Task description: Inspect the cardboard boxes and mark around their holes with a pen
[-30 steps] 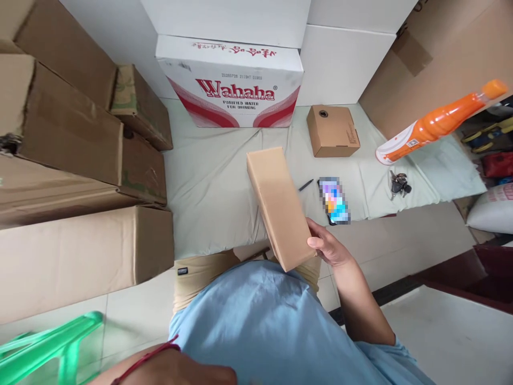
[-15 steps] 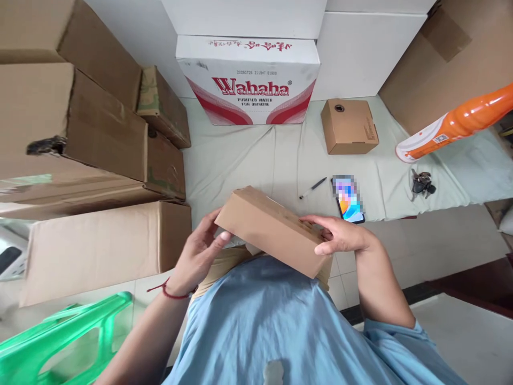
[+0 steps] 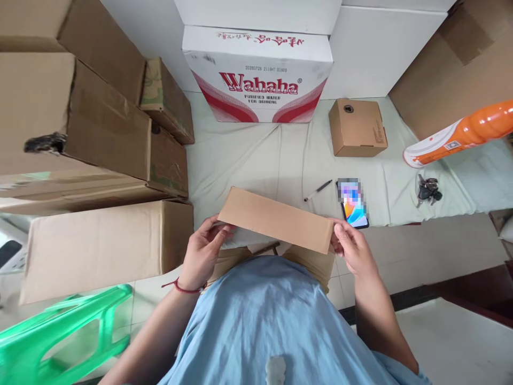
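Note:
A plain brown cardboard box [image 3: 276,219] is held between my two hands, over my lap at the front edge of the cloth-covered table. One long side faces me, and its right end sits lower than its left. My left hand [image 3: 206,246], with a red cord on the wrist, grips the left end, thumb toward me. Around the right end my right hand [image 3: 351,243] is closed, its fingers partly hidden behind the cardboard. Just beyond the box lie a pen [image 3: 318,190] and a phone [image 3: 352,203] with its screen lit.
A white and red Wahaha carton [image 3: 260,80] stands at the back, with a small brown box [image 3: 358,128] to its right. An orange bottle [image 3: 460,133] and keys [image 3: 428,190] are farther right. Stacked cartons [image 3: 108,117] and a green stool [image 3: 108,315] occupy the left.
The box has turned in my hands, so its top no longer shows and it lies more level. My right hand has shifted from the top edge to the right end.

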A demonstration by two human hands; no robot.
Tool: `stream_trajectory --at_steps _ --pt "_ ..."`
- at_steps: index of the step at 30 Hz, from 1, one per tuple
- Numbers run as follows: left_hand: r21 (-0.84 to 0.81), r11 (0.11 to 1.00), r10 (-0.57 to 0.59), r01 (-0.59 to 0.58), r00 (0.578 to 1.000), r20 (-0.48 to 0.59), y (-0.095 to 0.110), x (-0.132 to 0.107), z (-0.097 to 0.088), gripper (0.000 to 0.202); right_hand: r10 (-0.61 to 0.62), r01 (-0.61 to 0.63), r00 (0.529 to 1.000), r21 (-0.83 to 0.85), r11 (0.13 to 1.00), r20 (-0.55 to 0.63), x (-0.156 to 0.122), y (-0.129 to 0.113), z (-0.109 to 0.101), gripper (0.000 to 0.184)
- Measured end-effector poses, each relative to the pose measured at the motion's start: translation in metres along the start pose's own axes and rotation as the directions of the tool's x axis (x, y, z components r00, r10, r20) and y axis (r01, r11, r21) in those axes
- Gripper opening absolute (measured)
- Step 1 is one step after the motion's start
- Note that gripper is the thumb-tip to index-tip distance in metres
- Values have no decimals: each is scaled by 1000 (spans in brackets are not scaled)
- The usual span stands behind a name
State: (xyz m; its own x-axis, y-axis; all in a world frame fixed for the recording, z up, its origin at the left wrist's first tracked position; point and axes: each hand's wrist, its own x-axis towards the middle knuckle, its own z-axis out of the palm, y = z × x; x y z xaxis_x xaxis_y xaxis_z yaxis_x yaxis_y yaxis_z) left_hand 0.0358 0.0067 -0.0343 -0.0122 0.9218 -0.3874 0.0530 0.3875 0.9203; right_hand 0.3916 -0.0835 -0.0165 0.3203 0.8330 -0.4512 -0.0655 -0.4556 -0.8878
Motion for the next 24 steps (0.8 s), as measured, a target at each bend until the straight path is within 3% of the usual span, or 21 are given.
stream_trajectory --at_steps 6,9,12,16,20,24 --pt "-116 993 -33 26 998 -54 -2 2 3 40 -136 134 987 39 990 81 -13 4 2 58" --pt "-232 972 -68 46 994 -85 -1 1 3 54 -224 227 969 -9 974 104 -12 -9 6 54" --pt "-214 975 -97 67 986 -136 1 2 2 70 -348 357 931 -81 931 106 -7 -21 17 44" --pt "-232 971 -104 60 979 -178 1 8 1 79 -460 458 888 -73 886 0 2 -25 37 51" --pt "-225 974 -64 29 986 -152 -2 15 -6 71 -393 395 913 0 919 -108 5 -21 52 71" --pt "-209 977 -50 26 992 -113 -3 19 -10 70 -249 250 968 38 967 -28 2 -16 58 64"
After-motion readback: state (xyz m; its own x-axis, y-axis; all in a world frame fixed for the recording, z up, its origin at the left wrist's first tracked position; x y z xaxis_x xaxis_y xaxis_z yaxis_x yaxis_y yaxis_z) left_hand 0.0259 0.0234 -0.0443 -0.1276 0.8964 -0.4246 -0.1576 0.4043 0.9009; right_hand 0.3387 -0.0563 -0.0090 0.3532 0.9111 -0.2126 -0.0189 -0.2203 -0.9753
